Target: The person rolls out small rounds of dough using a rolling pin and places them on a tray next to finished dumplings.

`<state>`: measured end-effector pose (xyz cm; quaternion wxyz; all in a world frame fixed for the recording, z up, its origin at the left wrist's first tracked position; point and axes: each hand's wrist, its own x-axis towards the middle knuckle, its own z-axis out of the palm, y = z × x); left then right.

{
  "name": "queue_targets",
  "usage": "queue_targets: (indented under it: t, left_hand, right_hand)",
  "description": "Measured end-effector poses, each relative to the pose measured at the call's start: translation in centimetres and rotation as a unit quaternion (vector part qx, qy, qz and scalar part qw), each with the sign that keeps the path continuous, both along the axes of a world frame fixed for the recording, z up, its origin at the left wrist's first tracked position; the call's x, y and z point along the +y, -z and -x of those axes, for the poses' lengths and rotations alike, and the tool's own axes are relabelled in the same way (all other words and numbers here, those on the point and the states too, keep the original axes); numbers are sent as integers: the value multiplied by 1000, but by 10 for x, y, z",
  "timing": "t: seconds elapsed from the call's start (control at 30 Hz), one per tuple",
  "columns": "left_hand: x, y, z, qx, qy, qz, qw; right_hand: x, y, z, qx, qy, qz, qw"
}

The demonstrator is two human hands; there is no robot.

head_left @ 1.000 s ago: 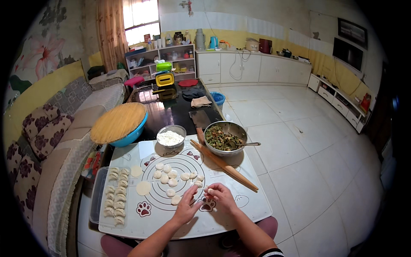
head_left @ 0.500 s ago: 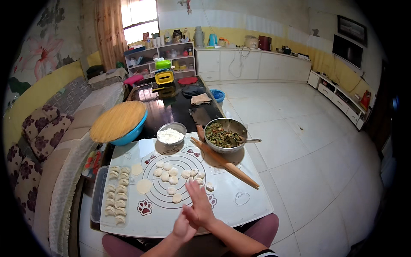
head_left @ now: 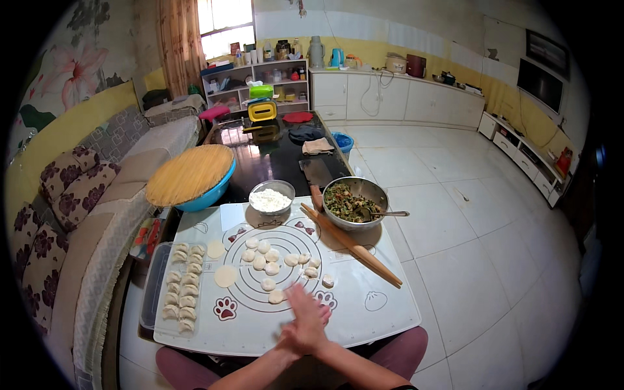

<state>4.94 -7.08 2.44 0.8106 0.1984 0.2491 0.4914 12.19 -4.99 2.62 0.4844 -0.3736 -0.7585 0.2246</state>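
Observation:
Over the mat's near edge my left hand [head_left: 290, 336] and my right hand [head_left: 311, 323] meet palm to palm. Stretched right fingers point up and away, a little blurred; left fingertips peek out past the right hand's far side. Whatever lies between the palms, if anything, is hidden. Just beyond are several small flattened dough pieces [head_left: 259, 262], some dusted with flour. Two thin round wrappers, one being the larger wrapper [head_left: 225, 276], lie to the left. Rows of folded dumplings [head_left: 188, 291] fill part of a clear plastic tray [head_left: 156, 286].
A rolling pin [head_left: 354, 247] slants across the white printed mat [head_left: 260, 331]. Behind stand a metal bowl of chopped filling [head_left: 354, 203] with a spoon, a bowl of flour [head_left: 271, 198], and a blue basin [head_left: 211, 195] under a round wooden lid [head_left: 192, 175]. A cleaver [head_left: 316, 174] lies farther back.
The whole view has shifted slightly, moving the table rightward. My hands stay together but have turned against each other, with the right now covering more of the left.

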Motion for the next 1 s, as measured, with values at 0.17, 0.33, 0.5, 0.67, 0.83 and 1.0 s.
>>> queue_targets:
  t: [0.17,0.33,0.5,0.67,0.83,1.0]
  left_hand:
    - [31,1,16,333,10,-199,922]
    - [57,16,24,650,100,-528,538]
    - [42,3,22,746,161,-513,394]
    - [43,-3,15,774,145,-480,388]
    - [76,-2,25,776,21,-465,426]
    - [72,-19,22,625,-105,-491,598]
  right_hand:
    - [36,-28,-32,29,92,-10,995]
    - [52,-24,-74,-23,178,-8,984]
    - [70,-9,-94,-76,208,19,975]
    - [75,16,-92,-196,180,19,964]
    - [65,-4,-100,-113,171,99,974]
    - [37,-16,-87,97,95,146,980]
